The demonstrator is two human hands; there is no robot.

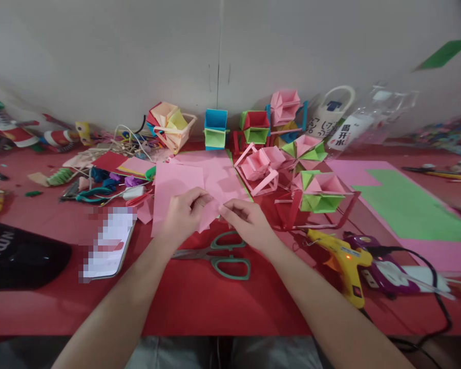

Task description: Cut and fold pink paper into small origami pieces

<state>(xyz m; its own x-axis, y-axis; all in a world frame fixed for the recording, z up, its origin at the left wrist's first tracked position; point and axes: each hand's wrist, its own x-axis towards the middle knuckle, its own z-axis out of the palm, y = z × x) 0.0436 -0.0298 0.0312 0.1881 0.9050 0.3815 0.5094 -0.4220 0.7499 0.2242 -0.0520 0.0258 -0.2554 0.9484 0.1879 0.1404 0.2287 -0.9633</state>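
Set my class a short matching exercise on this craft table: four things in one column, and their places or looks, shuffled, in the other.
1. Scissors
2. Glue gun
3. Phone
4. Small pink paper piece

A. Yellow, with a small orange light showing
B. Held between the left hand and the right hand
C. Lying to the left of both hands, pale screen up
D. Green-handled, lying just on the near side of the hands

Right pairs: 1-D, 2-A, 3-C, 4-B
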